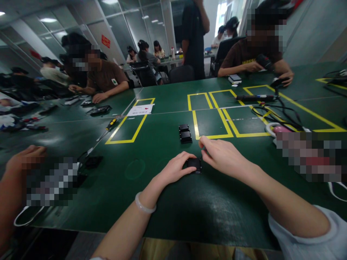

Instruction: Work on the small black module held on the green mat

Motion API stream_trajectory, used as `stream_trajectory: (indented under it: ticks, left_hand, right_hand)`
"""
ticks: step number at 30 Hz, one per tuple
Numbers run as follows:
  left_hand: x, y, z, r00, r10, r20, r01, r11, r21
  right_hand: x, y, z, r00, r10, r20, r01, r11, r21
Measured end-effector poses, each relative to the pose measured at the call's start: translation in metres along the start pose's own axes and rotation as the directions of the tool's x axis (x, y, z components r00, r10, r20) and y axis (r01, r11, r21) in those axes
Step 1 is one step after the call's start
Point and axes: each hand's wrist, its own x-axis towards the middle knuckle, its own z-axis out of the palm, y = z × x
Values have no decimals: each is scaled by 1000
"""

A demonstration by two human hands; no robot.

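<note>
Fingers and thumb of my left hand [176,168] are closed on a small square black plastic part [196,165], which lies on the green table [159,202]. At that part's right edge my right hand [222,153] pinches with thumb and forefinger. Something small and dark shows by the fingertips, too small to name. Just beyond, two similar black parts [185,133] sit end to end on the table, touched by neither hand. A pale bracelet [145,203] circles my left wrist.
Yellow tape [215,137] marks rectangles on the table. Left are a yellow-black screwdriver [111,124], a paper sheet [140,109] and another person's hand [25,159]. A tool with a black cable [256,98] lies right. Co-workers sit opposite.
</note>
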Motion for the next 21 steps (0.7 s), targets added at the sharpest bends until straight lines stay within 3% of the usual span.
stream_trajectory:
  ticks: [6,13,21]
  left_hand:
    - [0,-1,1,1000,-6,5,6,1000,11]
    - [0,-1,1,1000,5,2,-5,1000,14]
    - [0,0,0,1000,2,9,-2,1000,15]
  right_hand:
    - [2,1,2,999,36,35,-34,998,-48]
    - [0,1,2,1000,14,-12,-13,999,30]
    - [2,1,3,999,43,31,-42,998,-50]
